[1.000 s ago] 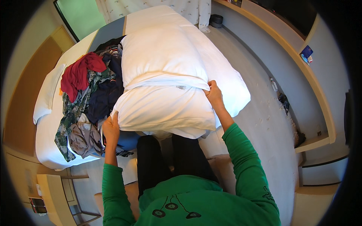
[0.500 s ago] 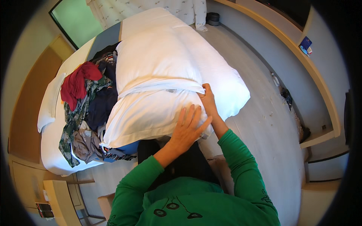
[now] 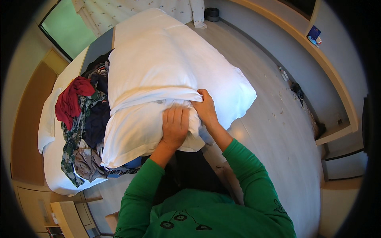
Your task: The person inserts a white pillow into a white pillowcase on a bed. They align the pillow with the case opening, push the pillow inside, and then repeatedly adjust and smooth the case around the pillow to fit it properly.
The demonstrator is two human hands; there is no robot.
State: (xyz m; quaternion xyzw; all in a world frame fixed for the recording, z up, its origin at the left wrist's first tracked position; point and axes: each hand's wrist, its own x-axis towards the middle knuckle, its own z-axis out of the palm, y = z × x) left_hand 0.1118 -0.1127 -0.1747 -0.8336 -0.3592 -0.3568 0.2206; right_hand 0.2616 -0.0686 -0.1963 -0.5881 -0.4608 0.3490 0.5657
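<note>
A plump white pillow (image 3: 149,67) lies across the corner of the bed, its near end toward me. A folded band of white pillowcase (image 3: 154,94) crosses it, with a loose, creased section of cloth (image 3: 131,133) on my side. My right hand (image 3: 205,110) pinches the right end of that band between thumb and fingers. Close beside it, my left hand (image 3: 174,126) lies with outstretched fingers on the near cloth, pushing it down just below the band. The cloth under the left palm is hidden.
A heap of clothes, with a red garment (image 3: 73,102) and camouflage cloth (image 3: 72,162), lies left of the pillow on the white bed (image 3: 228,89). At right runs a wall shelf (image 3: 345,87). A black bag (image 3: 297,92) sits by the wall, and a dark round bin (image 3: 211,14) stands beyond the bed.
My left hand has moved left and up, from the near right corner onto the cloth by the band. My right hand keeps hold of the band's end. The view has shifted slightly.
</note>
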